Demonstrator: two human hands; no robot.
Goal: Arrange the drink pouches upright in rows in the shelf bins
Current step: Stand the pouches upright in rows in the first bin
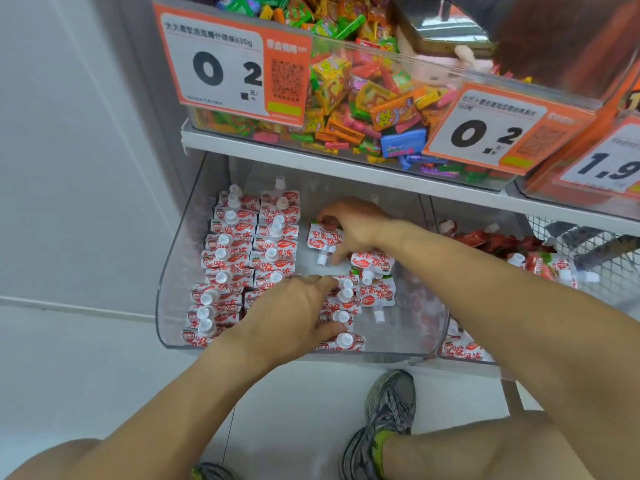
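Note:
A clear plastic shelf bin (173, 289) holds red-and-white drink pouches with white caps. Two rows of upright pouches (242, 251) fill its left side, and a third short row (343, 317) stands near the front middle. My left hand (294, 317) rests with curled fingers on the pouches of that third row. My right hand (353, 226) pinches an upside-down pouch (323, 239) farther back in the bin. Two more upside-down pouches (375, 282) lie to its right.
A second bin (460, 351) to the right holds loose red pouches (502, 244). The shelf above carries a bin of coloured candy (363, 98) with orange price cards (235, 64). A wire basket (595, 251) sits at far right. My knees and shoes are on the white floor below.

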